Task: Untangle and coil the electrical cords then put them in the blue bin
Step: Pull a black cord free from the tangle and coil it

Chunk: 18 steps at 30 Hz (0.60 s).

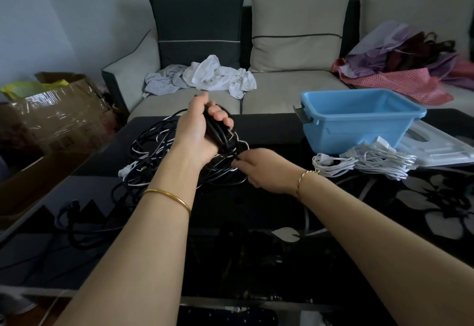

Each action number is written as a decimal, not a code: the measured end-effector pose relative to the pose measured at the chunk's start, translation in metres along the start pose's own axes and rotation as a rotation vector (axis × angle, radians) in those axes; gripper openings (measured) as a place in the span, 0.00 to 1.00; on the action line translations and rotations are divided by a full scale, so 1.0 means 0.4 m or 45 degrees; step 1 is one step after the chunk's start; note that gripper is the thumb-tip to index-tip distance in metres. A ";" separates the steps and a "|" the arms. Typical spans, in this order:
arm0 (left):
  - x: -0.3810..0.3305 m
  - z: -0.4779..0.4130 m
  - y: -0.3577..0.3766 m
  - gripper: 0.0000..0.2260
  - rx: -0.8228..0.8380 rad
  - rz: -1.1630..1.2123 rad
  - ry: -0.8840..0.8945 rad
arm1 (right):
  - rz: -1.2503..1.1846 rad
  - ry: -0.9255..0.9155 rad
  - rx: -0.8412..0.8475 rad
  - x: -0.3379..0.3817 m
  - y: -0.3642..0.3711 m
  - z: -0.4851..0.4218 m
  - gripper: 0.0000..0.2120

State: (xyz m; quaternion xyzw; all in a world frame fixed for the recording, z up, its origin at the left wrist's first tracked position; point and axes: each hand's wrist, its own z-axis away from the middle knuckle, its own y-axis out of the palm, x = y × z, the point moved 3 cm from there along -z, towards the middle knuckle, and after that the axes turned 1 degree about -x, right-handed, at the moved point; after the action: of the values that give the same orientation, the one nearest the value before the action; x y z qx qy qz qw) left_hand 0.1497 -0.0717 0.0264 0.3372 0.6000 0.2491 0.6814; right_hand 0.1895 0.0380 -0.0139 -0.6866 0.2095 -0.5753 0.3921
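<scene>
Left hand [198, 130] grasps black cord coil [218, 130], loops running near-vertical, right hand [264, 169] pinches its strand low over tabletop [359, 210], blue bin [359, 117] right.

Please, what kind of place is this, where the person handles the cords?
Most likely a home living room: a sofa with cushions, laundry left on its seat, and a low dark table in front.
</scene>
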 end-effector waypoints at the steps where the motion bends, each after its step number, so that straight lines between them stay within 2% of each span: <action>1: 0.001 -0.004 -0.003 0.13 -0.056 -0.047 0.054 | 0.128 -0.025 0.056 0.009 0.000 0.003 0.13; 4: 0.014 -0.007 -0.001 0.15 -0.165 -0.219 0.186 | 0.461 -0.125 0.107 0.049 -0.006 0.015 0.10; 7: 0.020 -0.004 0.009 0.17 -0.194 -0.507 0.320 | 0.578 -0.191 0.121 0.084 -0.021 0.028 0.08; 11: 0.019 0.003 0.005 0.20 -0.119 -0.955 0.404 | 0.662 -0.231 0.085 0.112 -0.065 0.043 0.11; 15: 0.021 0.022 0.014 0.20 -0.008 -1.348 0.590 | 0.517 -0.229 -0.043 0.131 -0.111 0.060 0.08; 17: 0.032 0.026 0.015 0.15 0.022 -1.474 0.459 | 0.428 -0.210 -0.181 0.131 -0.149 0.070 0.06; 18: 0.043 0.028 0.014 0.17 0.087 -1.480 0.335 | 0.365 -0.207 -0.248 0.127 -0.170 0.074 0.06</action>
State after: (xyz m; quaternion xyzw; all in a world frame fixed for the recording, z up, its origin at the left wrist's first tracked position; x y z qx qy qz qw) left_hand 0.1638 -0.0572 0.0202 -0.0586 0.7732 -0.1445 0.6147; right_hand 0.2193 0.0503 0.0701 -0.7288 0.3275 -0.4331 0.4173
